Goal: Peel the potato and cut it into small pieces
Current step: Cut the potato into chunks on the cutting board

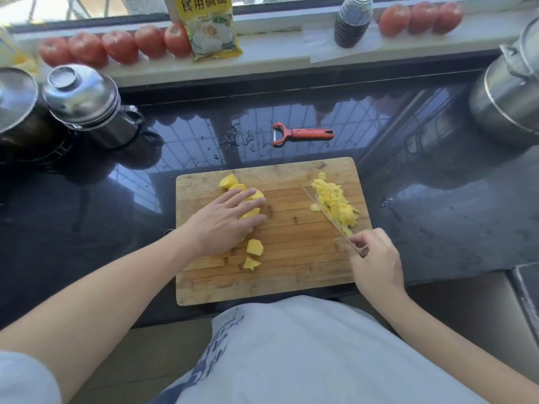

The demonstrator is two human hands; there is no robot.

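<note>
Left hand [224,221] is laid flat, fingers spread, over the potato chunks [252,205] on the cutting board [291,258], pressing rather than gripping. Right hand [376,263] is closed around the knife [329,217] handle, blade angled against the pile of peelings [335,204] just beyond it, probably so it can be shoved aside. A few cut pieces [254,253] are seen just below the left palm. Peeling looks done, since the peeler [300,134] is parked well past both hands. For the next cuts, fingertips are better curled under, and the chunks kept flat side down so nothing rolls.
</note>
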